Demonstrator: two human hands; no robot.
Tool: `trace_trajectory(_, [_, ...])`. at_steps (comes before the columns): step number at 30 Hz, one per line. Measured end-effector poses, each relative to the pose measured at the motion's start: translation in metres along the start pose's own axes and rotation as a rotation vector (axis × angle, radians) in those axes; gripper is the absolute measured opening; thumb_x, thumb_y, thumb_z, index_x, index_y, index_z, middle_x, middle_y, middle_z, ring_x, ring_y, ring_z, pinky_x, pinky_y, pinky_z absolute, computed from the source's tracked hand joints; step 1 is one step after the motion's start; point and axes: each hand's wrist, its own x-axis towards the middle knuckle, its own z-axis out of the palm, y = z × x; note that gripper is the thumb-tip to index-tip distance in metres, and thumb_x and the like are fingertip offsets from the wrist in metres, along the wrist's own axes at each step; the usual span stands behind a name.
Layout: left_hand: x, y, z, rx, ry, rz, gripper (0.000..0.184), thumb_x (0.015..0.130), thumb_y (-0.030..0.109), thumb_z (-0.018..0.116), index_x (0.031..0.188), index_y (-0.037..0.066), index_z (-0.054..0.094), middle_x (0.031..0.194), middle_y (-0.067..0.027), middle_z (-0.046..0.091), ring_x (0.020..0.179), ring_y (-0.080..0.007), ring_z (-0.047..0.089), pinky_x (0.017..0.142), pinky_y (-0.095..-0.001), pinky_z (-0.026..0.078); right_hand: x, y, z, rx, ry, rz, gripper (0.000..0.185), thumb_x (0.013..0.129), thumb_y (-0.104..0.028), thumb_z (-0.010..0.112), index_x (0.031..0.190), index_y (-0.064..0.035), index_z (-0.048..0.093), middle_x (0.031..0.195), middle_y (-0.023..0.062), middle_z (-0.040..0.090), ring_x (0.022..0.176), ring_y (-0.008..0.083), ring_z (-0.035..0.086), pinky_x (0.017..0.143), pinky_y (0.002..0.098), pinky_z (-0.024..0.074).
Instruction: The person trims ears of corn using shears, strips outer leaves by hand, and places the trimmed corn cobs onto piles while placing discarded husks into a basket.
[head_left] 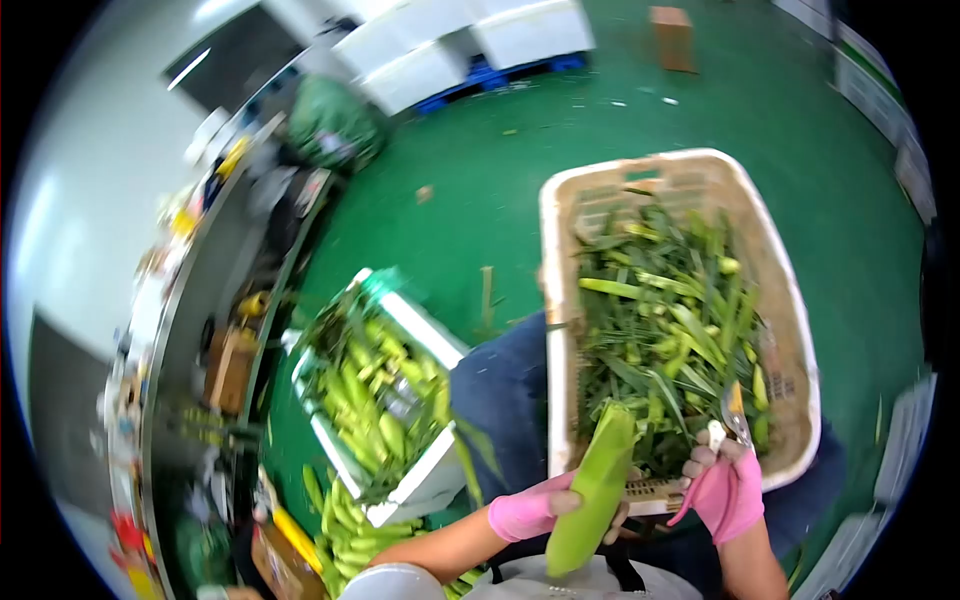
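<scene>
My left hand (540,505), in a pink and grey glove, is closed around a green ear of corn (597,490) still in its husk. The ear is tilted, with its upper end over the near rim of the crate. My right hand (727,490), gloved the same way, grips pruning shears (737,415) with pinkish handles; their metal blades point up and away over the crate. Beneath both hands, the large beige plastic crate (775,240) is filled with cut green husks and leaves (670,300).
To the left stands a white foam box (430,480) full of corn ears, with more ears (350,535) piled on the green floor (450,190) beside it. A cluttered shelf (190,350) lines the left wall. A cardboard box (672,40) and white bins (530,35) stand farther back.
</scene>
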Motion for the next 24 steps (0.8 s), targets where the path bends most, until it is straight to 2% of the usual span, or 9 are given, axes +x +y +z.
trace_trajectory(5, [-0.124,-0.009,0.004,0.291,0.606,0.447,0.082,0.083,0.042,0.081,0.143,0.002,0.042,0.122,-0.0145,0.062,0.112,-0.0270,0.061,0.098,-0.0415,0.050,-0.009,0.062,0.027,-0.242,0.116,-0.056,0.035,0.091,-0.029,0.061,0.116,-0.0047,0.060,0.086,0.0073,0.065,0.080,0.0275,0.066,0.076,0.0477,0.0564])
trace_trajectory(9, [-0.295,-0.084,-0.027,0.059,1.616,0.589,0.060,0.094,0.039,0.070,0.137,0.003,0.049,0.119,-0.0155,0.065,0.102,-0.0243,0.066,0.086,-0.0395,0.057,-0.028,0.110,0.047,-0.787,0.038,0.109,0.031,0.088,-0.022,0.064,0.113,-0.0037,0.059,0.083,0.0085,0.064,0.078,0.0272,0.066,0.075,0.0446,0.0555])
trace_trajectory(12, [-0.440,-0.194,-0.042,0.290,2.481,0.041,0.069,0.086,0.033,0.076,0.141,0.000,0.049,0.115,-0.0157,0.067,0.094,-0.0228,0.065,0.083,-0.0342,0.056,-0.037,0.127,0.060,-1.163,-0.077,0.146,0.029,0.086,-0.017,0.067,0.110,-0.0030,0.059,0.080,0.0094,0.063,0.076,0.0270,0.066,0.075,0.0423,0.0548])
trace_trajectory(13, [-0.454,-0.206,-0.011,0.239,2.582,0.077,0.073,0.081,0.039,0.077,0.139,0.002,0.053,0.116,-0.0173,0.069,0.102,-0.0284,0.067,0.090,-0.0386,0.054,-0.039,0.125,0.063,-1.288,-0.122,0.133,0.028,0.085,-0.015,0.068,0.109,-0.0027,0.059,0.079,0.0097,0.063,0.076,0.0269,0.066,0.075,0.0416,0.0546])
trace_trajectory(14, [-0.549,-0.295,-0.048,0.364,2.718,-0.379,0.076,0.076,0.047,0.078,0.134,0.002,0.057,0.118,-0.0196,0.069,0.106,-0.0344,0.068,0.094,-0.0425,0.052,-0.038,0.123,0.069,-1.412,-0.173,0.116,0.028,0.085,-0.014,0.069,0.108,-0.0025,0.059,0.078,0.0100,0.063,0.075,0.0268,0.066,0.074,0.0408,0.0544])
trace_trajectory(17, [-0.540,-0.277,0.006,0.011,2.861,-0.960,0.065,0.075,0.044,0.079,0.125,0.008,0.060,0.127,-0.0192,0.063,0.117,-0.0368,0.062,0.097,-0.0446,0.051,-0.014,0.116,0.114,-1.718,-0.400,-0.018,0.027,0.082,-0.008,0.072,0.105,-0.0017,0.058,0.075,0.0109,0.062,0.074,0.0266,0.066,0.074,0.0385,0.0537])
trace_trajectory(19, [-0.552,-0.279,-0.029,0.327,3.080,-0.812,0.053,0.080,0.029,0.076,0.125,0.008,0.062,0.128,-0.0167,0.061,0.115,-0.0352,0.062,0.097,-0.0434,0.051,0.019,0.135,0.141,-1.744,-0.691,-0.500,0.033,0.078,0.000,0.069,0.108,-0.0040,0.057,0.080,0.0112,0.064,0.073,0.0320,0.066,0.065,0.0436,0.0517])
trace_trajectory(20, [-0.551,-0.271,-0.061,0.685,3.061,-0.422,0.047,0.082,0.021,0.073,0.126,0.008,0.062,0.126,-0.0161,0.062,0.114,-0.0332,0.063,0.097,-0.0423,0.051,0.037,0.153,0.160,-1.796,-0.700,-0.820,0.036,0.075,-0.004,0.072,0.108,-0.0035,0.057,0.091,0.0139,0.065,0.082,0.0352,0.066,0.070,0.0437,0.0515])
trace_trajectory(24, [-0.434,-0.106,-0.145,1.303,2.383,0.634,0.034,0.088,0.003,0.064,0.121,0.002,0.066,0.115,-0.0146,0.068,0.105,-0.0249,0.067,0.093,-0.0353,0.052,0.093,0.211,0.200,-2.040,-0.639,-1.173,0.044,0.072,-0.025,0.080,0.107,-0.0062,0.061,0.111,0.0127,0.063,0.093,0.0331,0.061,0.080,0.0431,0.0451])
